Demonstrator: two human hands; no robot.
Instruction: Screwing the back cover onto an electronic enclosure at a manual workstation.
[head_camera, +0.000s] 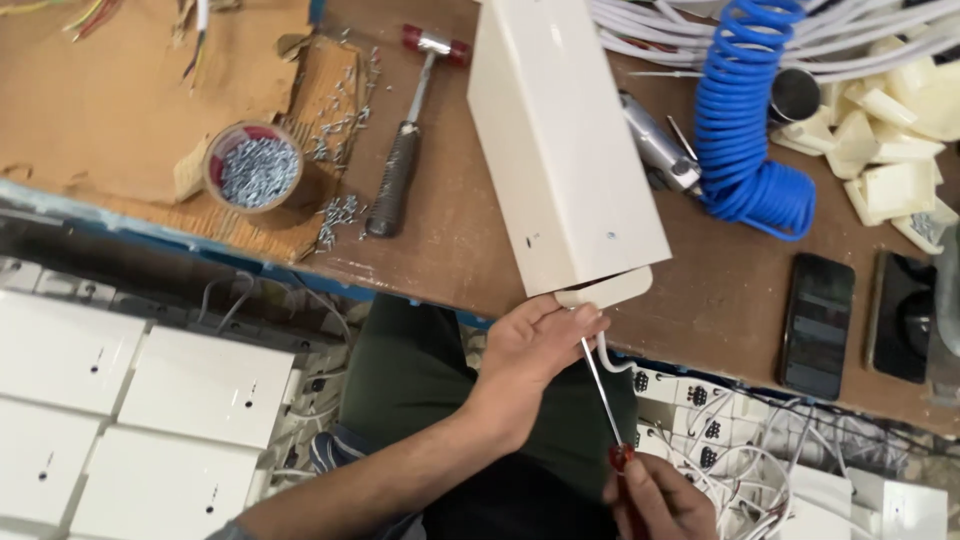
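Observation:
A long cream metal housing (560, 140) lies on the brown workbench (720, 300), its near end jutting past the table edge. My left hand (535, 345) grips that near end from below, fingers touching a cream end cap (610, 288). My right hand (655, 500) holds a red-handled screwdriver (603, 385) whose thin shaft points up to the underside of the end cap. A white cable (612, 355) hangs from the housing beside the shaft.
A hammer (400, 150) and a tape roll filled with screws (255, 168) lie at left with loose screws. A blue coiled hose (745, 110), cream plastic parts (900, 150) and two phones (818, 322) sit at right. White housings (150, 400) are stacked below.

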